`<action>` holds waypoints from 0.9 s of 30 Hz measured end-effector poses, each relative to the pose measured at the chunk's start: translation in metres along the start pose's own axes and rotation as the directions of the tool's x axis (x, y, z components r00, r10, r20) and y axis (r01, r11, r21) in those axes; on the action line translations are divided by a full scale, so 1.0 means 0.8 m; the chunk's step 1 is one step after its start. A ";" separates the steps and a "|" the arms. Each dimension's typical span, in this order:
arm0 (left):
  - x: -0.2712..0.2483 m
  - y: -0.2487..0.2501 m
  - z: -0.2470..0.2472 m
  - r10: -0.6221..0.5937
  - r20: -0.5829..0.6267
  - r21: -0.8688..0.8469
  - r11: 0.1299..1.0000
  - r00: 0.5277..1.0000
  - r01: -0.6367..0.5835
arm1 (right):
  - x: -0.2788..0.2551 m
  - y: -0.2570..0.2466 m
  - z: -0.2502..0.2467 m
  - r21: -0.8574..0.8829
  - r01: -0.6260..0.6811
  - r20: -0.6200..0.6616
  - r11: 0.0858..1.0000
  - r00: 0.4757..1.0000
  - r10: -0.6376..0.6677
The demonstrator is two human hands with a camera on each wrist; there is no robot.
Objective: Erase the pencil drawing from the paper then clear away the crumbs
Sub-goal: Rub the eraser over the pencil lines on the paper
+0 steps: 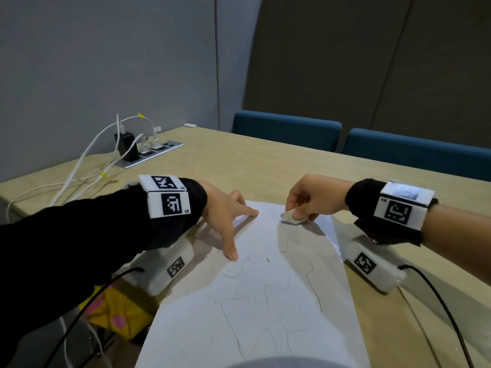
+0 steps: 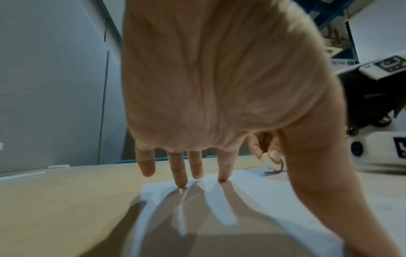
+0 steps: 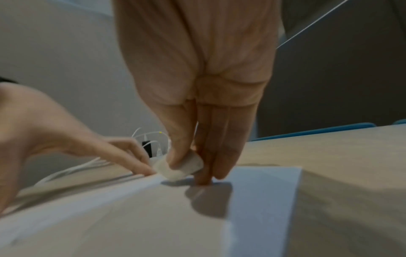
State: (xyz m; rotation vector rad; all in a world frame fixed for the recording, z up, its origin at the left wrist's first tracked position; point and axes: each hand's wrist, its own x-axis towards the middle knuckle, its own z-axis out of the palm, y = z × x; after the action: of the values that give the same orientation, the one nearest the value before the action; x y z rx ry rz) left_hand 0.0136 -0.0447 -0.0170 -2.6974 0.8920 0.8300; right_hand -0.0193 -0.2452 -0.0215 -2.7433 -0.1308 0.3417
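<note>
The paper [image 1: 255, 301] is cut off at the head view's bottom edge, truncating the pencil drawing [image 1: 265, 293]. The right hand [image 1: 308, 200] covers most of the eraser [image 1: 292, 218]. Crumbs are too small to discern.

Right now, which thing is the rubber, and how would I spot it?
Find the white paper lying on the wooden table. Go to its far end, where the right hand reaches down. The eraser is the small whitish lump pinched in those fingertips, the only loose thing at the sheet; the left hand just presses bare fingers on the paper.
</note>
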 end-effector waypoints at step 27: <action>0.008 0.036 0.016 0.024 -0.015 0.080 0.997 1.000 -0.023 | -0.017 -0.029 0.016 -0.299 0.126 0.032 0.946 0.992 -0.122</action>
State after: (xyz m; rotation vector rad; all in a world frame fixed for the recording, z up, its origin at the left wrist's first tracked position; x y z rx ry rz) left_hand -0.0049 -0.0665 -0.0314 -2.6334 0.9416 0.7616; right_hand -0.0368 -0.2207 -0.0214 -3.0143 -0.3871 0.3286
